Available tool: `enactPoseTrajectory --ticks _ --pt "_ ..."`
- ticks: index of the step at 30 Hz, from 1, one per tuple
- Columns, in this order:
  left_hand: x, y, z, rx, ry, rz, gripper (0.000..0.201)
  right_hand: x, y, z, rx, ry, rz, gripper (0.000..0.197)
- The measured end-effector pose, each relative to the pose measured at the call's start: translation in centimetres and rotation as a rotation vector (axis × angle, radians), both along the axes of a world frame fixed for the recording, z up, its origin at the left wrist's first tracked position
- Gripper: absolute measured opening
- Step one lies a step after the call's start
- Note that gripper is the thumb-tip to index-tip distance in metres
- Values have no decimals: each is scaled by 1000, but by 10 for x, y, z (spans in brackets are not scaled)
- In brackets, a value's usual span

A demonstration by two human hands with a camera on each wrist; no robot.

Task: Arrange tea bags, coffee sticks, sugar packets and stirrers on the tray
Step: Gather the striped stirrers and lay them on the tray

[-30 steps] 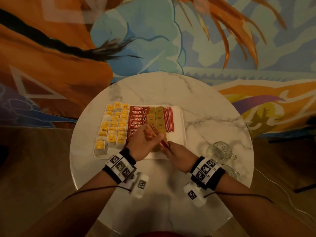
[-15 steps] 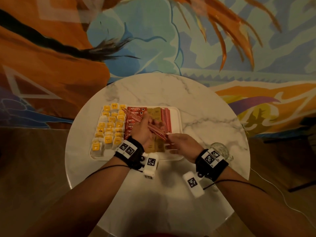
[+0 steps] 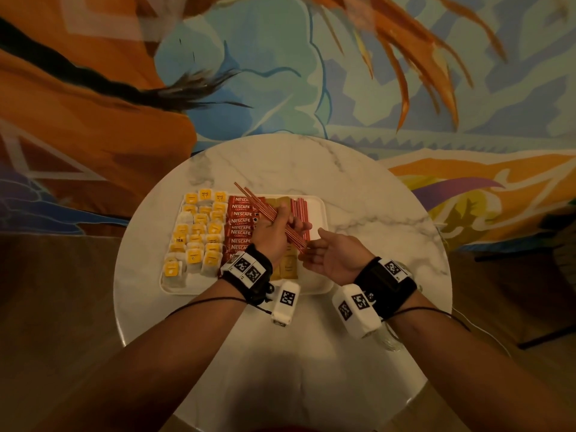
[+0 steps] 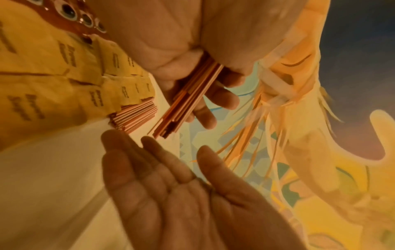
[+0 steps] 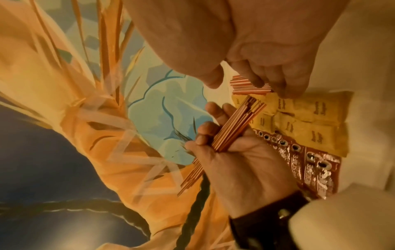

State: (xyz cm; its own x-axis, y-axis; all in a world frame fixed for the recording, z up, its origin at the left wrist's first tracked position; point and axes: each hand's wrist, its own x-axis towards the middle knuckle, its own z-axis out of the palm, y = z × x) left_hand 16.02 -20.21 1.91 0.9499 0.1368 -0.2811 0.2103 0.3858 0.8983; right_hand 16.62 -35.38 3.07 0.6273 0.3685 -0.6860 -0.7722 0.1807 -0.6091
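A white tray (image 3: 318, 213) lies on the round marble table. It holds yellow-tagged tea bags (image 3: 199, 232) at the left, then red Nescafe coffee sticks (image 3: 241, 219), brown sugar packets (image 3: 288, 266) and a row of red stirrers (image 3: 299, 207). My left hand (image 3: 274, 232) grips a bundle of red stirrers (image 3: 268, 210) slanted above the coffee sticks and sugar. In the left wrist view the bundle (image 4: 188, 101) sticks out of my curled fingers. My right hand (image 3: 330, 257) is palm up with straight fingers just below the bundle's near end, holding nothing.
The marble table (image 3: 358, 188) has a bare top right of and beyond the tray. A glass (image 3: 391, 339) shows partly behind my right wrist near the table's right edge. A painted mural wall rises behind the table.
My right hand has let go of the bundle's near end and turned palm up. The left hand has moved farther over the tray with the stirrers.
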Motion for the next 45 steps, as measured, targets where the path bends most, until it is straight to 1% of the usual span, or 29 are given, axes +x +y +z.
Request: enactPoseTrajectory --ticks 3,6,9,11,12,13,14,15,16,17,19,21,23,24,25,26,27,28,29,31,34,35,37,38,39,41,42,43,45 --pt "-3 -3 -8 89 -8 -27 43 0 4 6 56 0 33 38" --pt "-4 -4 -8 108 -5 -41 43 0 3 8 69 -15 13 26" --pt "-4 -3 -9 226 -5 -49 47 -2 5 8 77 -15 42 24" --pt "-5 1 -9 256 7 -76 50 -3 7 10 14 -60 91 30" --pt "-6 4 -8 252 1 -105 49 -4 6 14 -69 -127 108 32" --pt "-7 7 -9 257 -7 -139 48 -4 5 19 -182 -229 106 27" --pt "-10 11 -8 281 -1 -174 46 -4 4 27 -295 -364 119 19" --pt "-13 13 -9 308 16 -206 45 -1 2 35 -402 -520 173 17" --pt "-17 15 -10 320 40 -235 43 4 0 41 -484 -676 256 20" --pt "-20 16 -12 316 63 -266 42 9 -1 48 -549 -817 347 29" --pt "-26 16 -15 293 106 -315 44 23 0 60 -670 -1038 493 44" --pt "-28 16 -15 290 137 -361 45 35 6 72 -801 -1217 558 52" --pt "-28 15 -14 297 158 -398 41 44 14 83 -874 -1318 530 54" --pt "-28 15 -12 300 158 -407 38 46 18 86 -896 -1335 533 54" --pt "-27 14 -11 308 151 -409 37 45 23 85 -914 -1341 580 53" --pt "-25 14 -8 320 144 -406 38 42 27 81 -918 -1351 674 49" --pt "-24 14 -6 326 137 -403 38 38 31 74 -902 -1360 776 42" --pt "-23 15 -3 321 134 -403 38 33 34 66 -868 -1371 842 34" --pt "-22 16 -3 314 135 -401 38 30 35 63 -837 -1382 863 29" --pt "-21 19 -4 328 137 -399 39 31 35 68 -837 -1409 819 29" --pt "-21 19 -3 371 131 -413 43 37 33 78 -948 -1426 680 40" --pt "-21 18 -1 369 133 -421 43 36 33 78 -947 -1433 694 41" --pt "-19 17 2 371 134 -431 41 28 36 72 -851 -1457 828 31" --pt "-19 16 2 388 130 -435 39 25 36 71 -825 -1454 883 29" --pt "-18 16 0 424 119 -443 38 26 34 70 -826 -1437 897 31" --pt "-19 17 -3 531 103 -465 39 32 32 72 -874 -1411 803 36" --pt "-20 17 -2 569 99 -477 41 34 31 72 -907 -1412 742 40" --pt "-20 16 -1 588 81 -494 42 35 31 71 -959 -1418 719 45" --pt "-21 12 6 646 9 -530 34 34 34 64 -1109 -1428 794 50"
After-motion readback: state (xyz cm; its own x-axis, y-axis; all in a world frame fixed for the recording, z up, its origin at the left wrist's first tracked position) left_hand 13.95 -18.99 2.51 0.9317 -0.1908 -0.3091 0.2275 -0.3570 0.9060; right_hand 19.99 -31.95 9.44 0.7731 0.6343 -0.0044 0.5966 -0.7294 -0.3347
